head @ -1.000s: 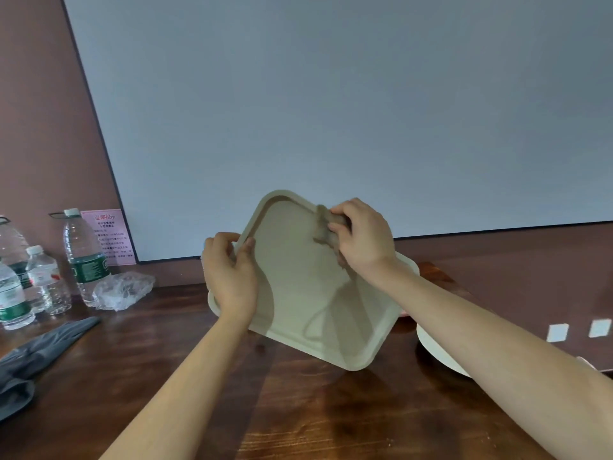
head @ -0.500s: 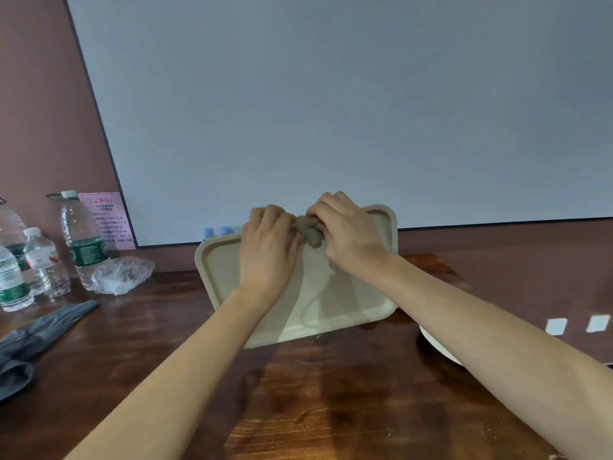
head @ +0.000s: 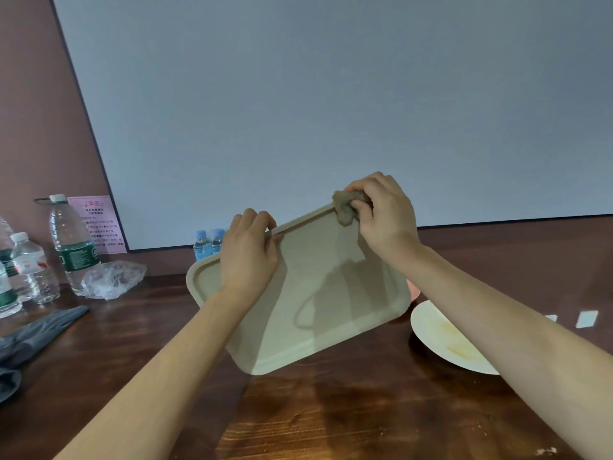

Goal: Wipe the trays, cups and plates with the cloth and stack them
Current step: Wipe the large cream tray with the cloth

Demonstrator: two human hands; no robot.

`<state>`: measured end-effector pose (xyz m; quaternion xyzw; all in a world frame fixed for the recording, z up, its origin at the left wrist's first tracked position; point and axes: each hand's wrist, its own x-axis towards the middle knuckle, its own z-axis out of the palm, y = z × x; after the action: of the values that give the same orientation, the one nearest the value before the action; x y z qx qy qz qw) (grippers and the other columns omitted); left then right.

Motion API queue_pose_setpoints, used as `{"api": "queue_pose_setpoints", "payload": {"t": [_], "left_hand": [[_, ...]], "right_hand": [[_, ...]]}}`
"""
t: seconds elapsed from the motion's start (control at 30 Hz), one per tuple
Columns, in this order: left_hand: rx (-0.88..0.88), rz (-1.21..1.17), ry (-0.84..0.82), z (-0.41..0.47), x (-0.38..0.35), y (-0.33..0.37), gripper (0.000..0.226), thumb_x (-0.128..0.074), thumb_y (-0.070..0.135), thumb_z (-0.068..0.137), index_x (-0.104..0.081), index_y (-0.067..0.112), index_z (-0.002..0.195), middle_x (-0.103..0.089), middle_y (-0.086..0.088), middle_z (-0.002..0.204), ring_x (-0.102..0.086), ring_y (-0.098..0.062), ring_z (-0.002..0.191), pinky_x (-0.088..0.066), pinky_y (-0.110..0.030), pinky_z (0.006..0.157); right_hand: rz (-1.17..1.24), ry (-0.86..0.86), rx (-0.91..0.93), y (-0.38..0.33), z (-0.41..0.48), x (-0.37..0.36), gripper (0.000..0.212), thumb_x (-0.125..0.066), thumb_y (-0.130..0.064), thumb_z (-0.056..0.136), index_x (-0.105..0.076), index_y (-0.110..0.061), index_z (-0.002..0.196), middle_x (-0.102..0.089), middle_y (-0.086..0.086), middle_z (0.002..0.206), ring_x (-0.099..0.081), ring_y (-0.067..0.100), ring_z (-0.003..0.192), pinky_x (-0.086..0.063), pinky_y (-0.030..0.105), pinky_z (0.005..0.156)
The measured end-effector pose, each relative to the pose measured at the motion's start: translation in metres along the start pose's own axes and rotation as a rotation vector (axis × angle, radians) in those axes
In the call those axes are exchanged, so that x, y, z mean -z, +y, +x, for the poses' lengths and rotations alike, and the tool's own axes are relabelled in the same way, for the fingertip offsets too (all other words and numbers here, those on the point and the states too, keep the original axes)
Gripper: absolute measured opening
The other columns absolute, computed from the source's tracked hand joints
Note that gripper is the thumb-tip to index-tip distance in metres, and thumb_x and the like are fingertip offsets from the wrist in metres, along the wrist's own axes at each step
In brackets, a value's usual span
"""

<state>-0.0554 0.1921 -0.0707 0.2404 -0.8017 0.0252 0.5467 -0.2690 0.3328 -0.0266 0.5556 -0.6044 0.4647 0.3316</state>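
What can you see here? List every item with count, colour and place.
table: one, dark brown, foreground
tray: one, beige, held tilted above table
cloth: one, brownish, at tray's far rim
plate: one, white, table right
pink object: one, peeking past tray's right edge
large bottles: about four, clear, far left
small bottles: two, blue-capped, behind tray
plastic wrap: one, clear, beside large bottles
fabric: one, dark grey, table left
board: one, pale grey, background
sign: one, pink, left of board
tags: two, white, far right
hands: two; left hand grips tray's rim, right hand holds cloth
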Motion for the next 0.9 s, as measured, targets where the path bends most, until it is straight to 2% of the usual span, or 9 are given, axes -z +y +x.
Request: {"api": "queue_pose_setpoints", "payload": {"t": [0.13,0.3,0.4,0.47,0.57,0.63,0.73,0.83,0.9], "left_hand": [[-0.049,-0.014,-0.04,0.011,-0.001,0.01,0.023,-0.078,0.033,0.097,-0.067,0.012,0.094,-0.054,0.002,0.086,-0.053,-0.023,0.081,-0.042,-0.039,0.062],[-0.115,-0.027,-0.039,0.013,0.001,0.021,0.043,-0.074,0.033,0.1,-0.044,0.017,0.073,-0.04,0.007,0.073,-0.043,-0.023,0.064,-0.031,-0.034,0.053],[-0.042,-0.048,-0.046,0.004,-0.003,0.022,0.048,-0.076,0.031,0.099,-0.043,0.015,0.068,-0.04,0.004,0.07,-0.044,-0.024,0.061,-0.029,-0.033,0.054],[-0.004,-0.047,-0.05,-0.002,-0.005,0.024,0.05,-0.076,0.031,0.099,-0.041,0.016,0.068,-0.042,0.004,0.07,-0.043,-0.024,0.061,-0.03,-0.034,0.053],[0.134,-0.054,-0.04,-0.007,-0.001,0.023,0.049,-0.072,0.034,0.101,-0.044,0.011,0.069,-0.046,0.0,0.072,-0.045,-0.028,0.062,-0.033,-0.038,0.056],[0.273,-0.085,0.001,-0.006,0.004,0.019,0.047,-0.069,0.036,0.102,-0.047,0.006,0.073,-0.047,-0.002,0.073,-0.045,-0.029,0.063,-0.029,-0.038,0.056],[0.28,-0.048,0.026,-0.008,0.011,0.016,0.047,-0.068,0.035,0.103,-0.049,0.006,0.072,-0.045,0.001,0.072,-0.041,-0.025,0.061,-0.027,-0.032,0.053],[0.307,-0.036,0.039,-0.01,0.012,0.011,0.049,-0.069,0.033,0.103,-0.044,0.008,0.069,-0.039,0.002,0.069,-0.035,-0.018,0.056,-0.023,-0.03,0.052],[0.336,-0.035,0.037,-0.01,0.012,0.007,0.05,-0.069,0.033,0.103,-0.039,0.012,0.068,-0.037,0.001,0.068,-0.034,-0.021,0.057,-0.022,-0.031,0.052]], "right_hand": [[0.004,0.038,0.02,-0.007,0.013,0.007,0.027,-0.061,0.001,0.091,-0.072,-0.016,0.109,-0.066,-0.003,0.109,-0.058,0.021,0.105,-0.047,0.031,0.079],[0.03,0.007,-0.075,0.003,0.003,0.007,0.028,-0.061,-0.001,0.093,-0.067,-0.017,0.115,-0.063,-0.004,0.115,-0.056,0.018,0.108,-0.046,0.029,0.085],[0.087,0.006,-0.219,0.01,-0.006,0.001,0.027,-0.065,-0.005,0.094,-0.064,-0.018,0.117,-0.061,-0.008,0.114,-0.06,0.016,0.106,-0.051,0.036,0.091],[0.17,0.027,-0.308,0.01,-0.012,-0.003,0.025,-0.066,-0.009,0.094,-0.063,-0.022,0.115,-0.061,-0.01,0.111,-0.065,0.017,0.096,-0.057,0.042,0.085],[0.237,0.083,-0.42,0.014,-0.029,-0.007,0.017,-0.069,-0.012,0.094,-0.065,-0.021,0.107,-0.067,-0.009,0.103,-0.066,0.005,0.084,-0.057,0.036,0.078],[0.228,0.12,-0.471,0.023,-0.046,-0.009,0.015,-0.071,-0.011,0.091,-0.067,-0.02,0.102,-0.069,-0.008,0.098,-0.065,0.009,0.09,-0.055,0.038,0.082],[0.184,0.079,-0.523,0.036,-0.071,-0.012,0.017,-0.072,-0.008,0.09,-0.068,-0.018,0.102,-0.07,-0.007,0.098,-0.065,0.016,0.093,-0.054,0.04,0.084],[0.161,0.068,-0.571,0.042,-0.09,-0.012,0.019,-0.07,-0.007,0.092,-0.067,-0.022,0.104,-0.069,-0.011,0.098,-0.065,0.013,0.092,-0.053,0.035,0.078],[0.193,0.062,-0.633,0.045,-0.099,-0.011,0.019,-0.071,-0.009,0.093,-0.067,-0.025,0.104,-0.07,-0.013,0.098,-0.066,0.009,0.093,-0.053,0.03,0.078]]}}
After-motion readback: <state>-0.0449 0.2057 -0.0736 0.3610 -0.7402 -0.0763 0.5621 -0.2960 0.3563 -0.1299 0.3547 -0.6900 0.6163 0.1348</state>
